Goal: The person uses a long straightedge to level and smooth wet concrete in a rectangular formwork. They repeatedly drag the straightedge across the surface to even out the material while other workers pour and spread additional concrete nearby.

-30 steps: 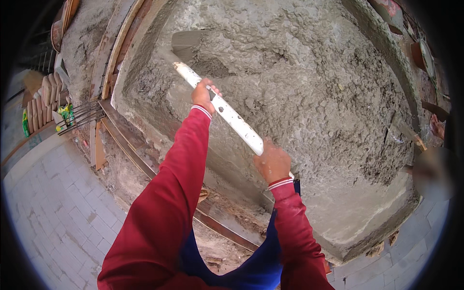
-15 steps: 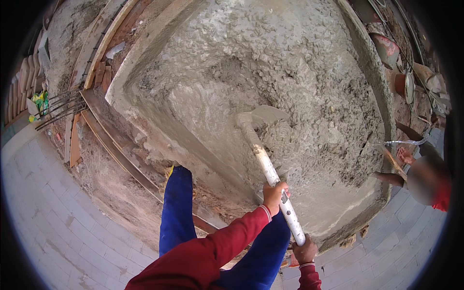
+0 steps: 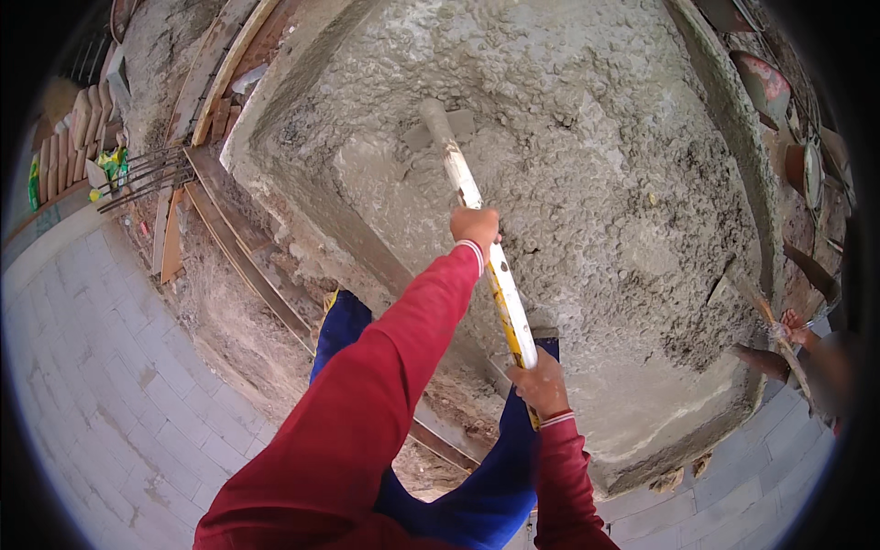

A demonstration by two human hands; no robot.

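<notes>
Both my hands are closed around the white pole handle of a mixing hoe (image 3: 502,284). My left hand (image 3: 475,225) grips it farther up, toward the blade. Around the lower end, close to my right knee, my right hand (image 3: 543,383) is wrapped. The hoe's blade (image 3: 456,123) lies partly sunk in wet grey concrete mix (image 3: 605,183), coated with it. The mix is lumpy over most of the wide trough and smoother toward the near right corner.
The trough's rim (image 3: 307,215) runs along the left. Wooden boards (image 3: 234,266) and steel bars (image 3: 151,174) lie beyond it. Stacked tiles (image 3: 78,137) stand far left. At right, another person's hand (image 3: 794,328) holds a wooden handle (image 3: 765,307) reaching into the mix. Grey paving (image 3: 128,385) lies lower left.
The hoe has moved forward and left, its blade going deeper into the far part of the mix. Both my hands moved forward with it, still gripping. The other person's handle has shifted.
</notes>
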